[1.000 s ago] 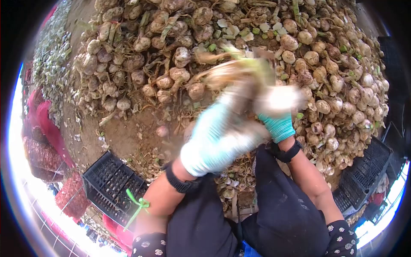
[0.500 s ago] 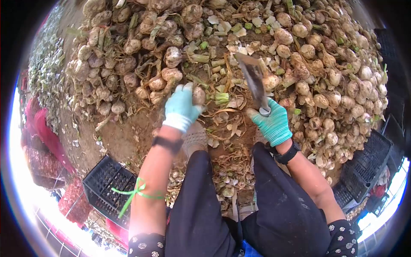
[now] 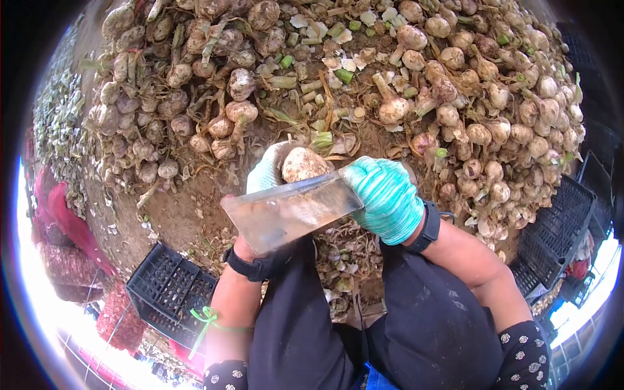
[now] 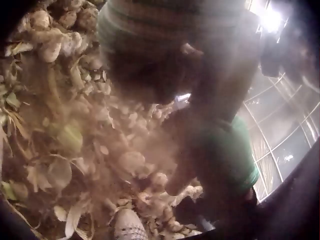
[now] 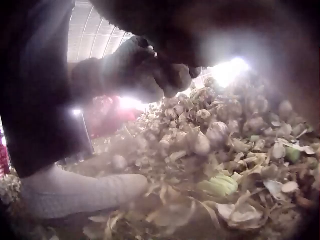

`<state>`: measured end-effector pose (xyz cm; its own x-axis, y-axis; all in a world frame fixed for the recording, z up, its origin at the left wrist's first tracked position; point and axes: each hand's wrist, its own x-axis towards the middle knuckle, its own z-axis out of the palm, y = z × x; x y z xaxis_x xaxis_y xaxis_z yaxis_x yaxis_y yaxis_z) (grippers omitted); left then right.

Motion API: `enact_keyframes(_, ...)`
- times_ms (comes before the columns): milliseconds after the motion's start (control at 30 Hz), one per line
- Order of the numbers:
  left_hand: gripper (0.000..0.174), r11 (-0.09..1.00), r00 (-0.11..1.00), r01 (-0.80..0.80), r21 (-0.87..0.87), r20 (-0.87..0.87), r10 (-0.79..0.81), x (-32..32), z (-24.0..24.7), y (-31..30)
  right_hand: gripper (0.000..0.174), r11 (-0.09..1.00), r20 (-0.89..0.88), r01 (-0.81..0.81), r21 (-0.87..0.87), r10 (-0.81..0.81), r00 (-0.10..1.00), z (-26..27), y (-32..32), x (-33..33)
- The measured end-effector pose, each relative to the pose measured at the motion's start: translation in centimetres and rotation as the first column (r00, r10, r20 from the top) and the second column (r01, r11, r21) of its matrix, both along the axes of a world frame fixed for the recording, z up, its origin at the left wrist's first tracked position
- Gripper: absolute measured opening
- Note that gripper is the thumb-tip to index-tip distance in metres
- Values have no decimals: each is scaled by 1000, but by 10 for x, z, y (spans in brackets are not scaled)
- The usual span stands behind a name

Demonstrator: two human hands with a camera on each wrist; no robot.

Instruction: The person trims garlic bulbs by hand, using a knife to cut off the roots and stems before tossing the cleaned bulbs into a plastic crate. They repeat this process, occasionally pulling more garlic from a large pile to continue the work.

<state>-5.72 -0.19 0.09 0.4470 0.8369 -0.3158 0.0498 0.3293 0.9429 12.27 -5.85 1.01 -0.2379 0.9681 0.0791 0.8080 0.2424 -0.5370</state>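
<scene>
left hand (image 3: pixel 268 170) holding garlic bulb (image 3: pixel 302 164); right hand (image 3: pixel 385 198) gripping cleaver (image 3: pixel 286 211), edge against bulb

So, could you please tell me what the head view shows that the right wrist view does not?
Only the head view shows the left hand holding a garlic bulb, the right hand gripping a broad knife, and the black crates. Only the right wrist view shows a white shoe on the ground. Both show the garlic pile and the cut green stalks among peelings.
</scene>
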Motion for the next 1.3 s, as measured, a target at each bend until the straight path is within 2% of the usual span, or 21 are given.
enact_keyframes(167,50,963,995,-70,-258,54,87,11,27,-1,26,1000,-126,2,20,1,992,-10,3,1)
enact_keyframes(233,51,989,995,-4,-146,-94,-10,12,35,0,24,994,-134,-12,108,26,991,-23,2,2)
enact_keyframes(300,54,981,901,187,49,-405,-152,12,39,0,11,976,1,213,-52,-213,977,-47,2,9)
enact_keyframes(333,58,985,949,168,25,-275,-155,15,41,-4,3,918,-496,262,-298,-384,779,-114,-19,31)
enact_keyframes(367,63,989,980,144,-6,-140,-144,17,42,-10,6,869,-5,451,-204,-461,887,-61,1,34)
enact_keyframes(433,70,997,993,-30,-66,-113,22,15,18,-6,12,741,-370,554,-379,-671,643,-32,4,26)
enact_keyframes(500,79,960,980,-156,-231,88,180,22,16,-7,22,725,-555,326,-606,-680,480,-7,10,16)
enact_keyframes(567,83,992,999,20,-122,-34,-25,20,2,-6,27,451,-466,-125,-884,-826,316,-5,16,16)
enact_keyframes(633,86,996,996,73,-44,-43,-75,18,-3,-8,28,529,-533,-68,-846,-837,123,-5,16,3)
enact_keyframes(700,82,961,987,-134,-241,50,150,24,14,-8,29,612,-586,14,-791,-764,269,2,18,5)
enact_keyframes(767,57,757,873,-27,-652,353,335,19,7,-7,33,738,-618,64,-671,-606,501,4,21,3)
enact_keyframes(867,45,798,981,-25,-602,139,136,15,13,-2,34,784,-547,28,-620,-457,701,7,24,8)
enact_keyframes(933,40,872,987,-120,-475,36,155,21,17,-4,27,898,-440,220,-380,-385,811,0,19,7)
enact_keyframes(1033,39,958,981,-107,-266,-188,58,8,8,-4,22,979,-306,169,-116,-197,931,-8,13,6)
enact_keyframes(1067,40,978,938,86,189,-347,-15,1,-1,-9,23,986,-258,147,-83,-164,952,-9,11,4)
enact_keyframes(1100,40,760,860,332,559,-510,-1,2,3,-9,23,986,-260,146,-80,-162,952,-18,9,6)
enact_keyframes(1133,42,1000,948,-17,-12,-318,12,2,13,-8,22,961,-84,188,-203,-208,974,-36,6,14)
enact_keyframes(1167,45,998,971,-42,43,-232,51,-1,18,-5,22,921,95,237,-308,-218,971,-51,5,23)
enact_keyframes(1233,53,950,952,-270,-158,-190,239,-12,7,1,20,818,-169,446,-363,-529,832,-64,-14,36)
enact_keyframes(1267,57,944,951,-296,-144,-135,277,-9,10,7,21,630,-155,473,-615,-686,711,-48,-7,38)
enact_keyframes(1300,60,965,977,-212,-155,-11,212,0,21,14,23,604,-220,480,-636,-738,638,-42,-4,35)
